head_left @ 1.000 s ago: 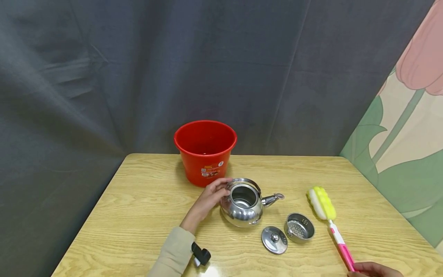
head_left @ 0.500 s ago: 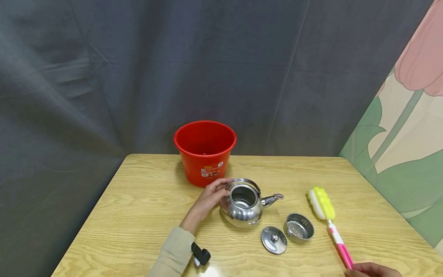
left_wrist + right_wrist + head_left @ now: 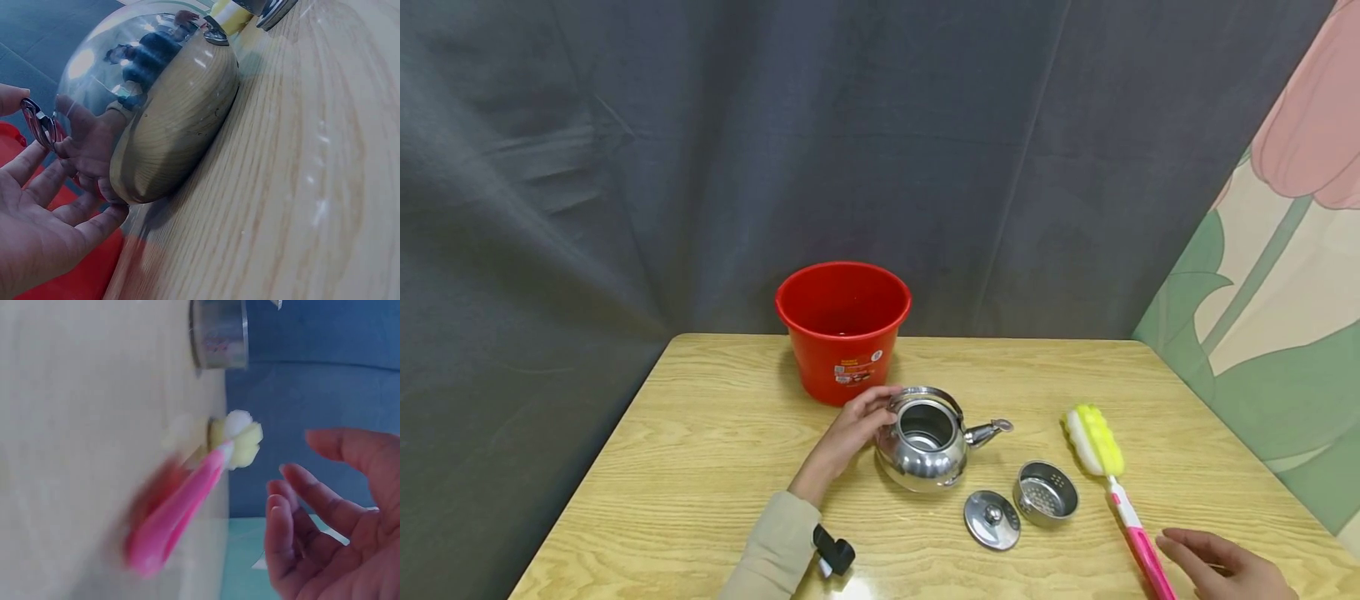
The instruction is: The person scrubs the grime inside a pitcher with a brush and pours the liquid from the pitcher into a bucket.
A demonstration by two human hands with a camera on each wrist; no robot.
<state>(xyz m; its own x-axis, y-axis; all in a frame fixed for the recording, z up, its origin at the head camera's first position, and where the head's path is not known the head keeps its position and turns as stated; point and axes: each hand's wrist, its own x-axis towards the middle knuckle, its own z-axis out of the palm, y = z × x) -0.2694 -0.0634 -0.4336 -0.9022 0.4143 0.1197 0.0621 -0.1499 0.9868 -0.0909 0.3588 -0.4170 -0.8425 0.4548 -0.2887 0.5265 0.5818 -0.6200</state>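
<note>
A shiny steel kettle (image 3: 925, 450) stands lidless on the table, its spout to the right and its handle folded down. My left hand (image 3: 850, 429) holds the kettle's left side; in the left wrist view, thumb and forefinger lie either side of the folded metal handle (image 3: 40, 122), and the other fingers rest on the round body. A brush (image 3: 1146, 558) with a pink and white handle and a yellow and white sponge head lies on the right. Beside its handle is my right hand (image 3: 1225, 567), fingers loosely bent and holding nothing; the right wrist view shows it apart from the brush.
Behind the kettle stands a red bucket (image 3: 842, 367). The kettle lid (image 3: 992, 521) and a perforated steel strainer cup (image 3: 1047, 493) lie between kettle and brush. A dark curtain (image 3: 880, 167) hangs behind the wooden table (image 3: 700, 467).
My right hand has let go of the pink brush handle and moved slightly up and to the right. The left hand and the kettle have stayed in place.
</note>
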